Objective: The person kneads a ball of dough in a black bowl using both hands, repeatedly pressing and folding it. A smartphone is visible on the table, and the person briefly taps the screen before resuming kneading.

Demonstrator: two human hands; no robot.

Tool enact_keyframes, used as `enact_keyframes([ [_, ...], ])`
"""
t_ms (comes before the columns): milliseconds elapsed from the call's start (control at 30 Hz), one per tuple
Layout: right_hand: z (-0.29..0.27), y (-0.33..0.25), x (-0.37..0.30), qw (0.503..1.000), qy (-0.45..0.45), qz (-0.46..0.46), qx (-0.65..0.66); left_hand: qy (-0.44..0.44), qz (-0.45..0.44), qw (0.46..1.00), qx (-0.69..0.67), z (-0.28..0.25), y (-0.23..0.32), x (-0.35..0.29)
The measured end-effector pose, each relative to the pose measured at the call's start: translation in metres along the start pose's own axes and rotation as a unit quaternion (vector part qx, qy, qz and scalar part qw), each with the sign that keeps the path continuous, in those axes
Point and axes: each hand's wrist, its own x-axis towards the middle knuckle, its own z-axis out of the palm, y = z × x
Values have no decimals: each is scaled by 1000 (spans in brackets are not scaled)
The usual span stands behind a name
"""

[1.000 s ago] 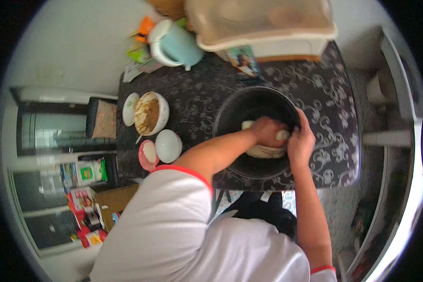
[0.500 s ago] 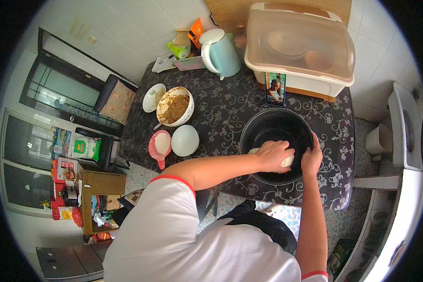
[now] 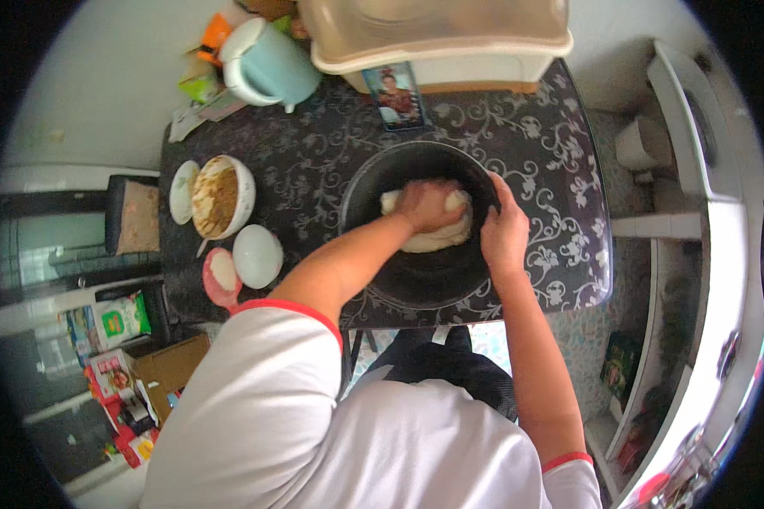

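Note:
A round black pot (image 3: 367, 246) stands near the table's front edge with pale dough (image 3: 437, 241) in it. My left hand (image 3: 431, 206) reaches inside, its fingers pressed into the dough's top and blurred by motion. Around the pot's right rim my right hand (image 3: 505, 229) is closed, thumb at the inner side. The dough spreads out to both sides of the left hand; its middle is partly covered.
At the left of the patterned table (image 3: 543, 153) are a bowl of brown filling (image 3: 221, 199), a white bowl (image 3: 258, 257) and a pink scoop (image 3: 221, 276). Behind stand a pale blue kettle (image 3: 272, 68), a propped phone (image 3: 395, 97) and a lidded storage box (image 3: 450, 64).
My left hand has gone from gripping a lump to pressing on dough that now lies broader in the pot. My right hand stays on the rim. The whole view has shifted.

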Motion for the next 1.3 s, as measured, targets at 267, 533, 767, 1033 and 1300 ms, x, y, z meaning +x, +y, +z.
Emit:
enact_keyframes([
  [267,12,11,0,999,46,13,6,-29,5,999,22,-17,-6,33],
  [533,2,2,10,998,-2,58,5,-112,73,988,80,-65,58,-24],
  [767,1,-5,3,998,-19,48,23,-176,144,962,152,-30,63,-52],
  [1033,7,7,-1,999,21,13,25,-171,106,978,50,0,35,-7],
  [1300,6,5,14,999,-35,5,-17,-50,-72,995,-46,-1,25,8],
])
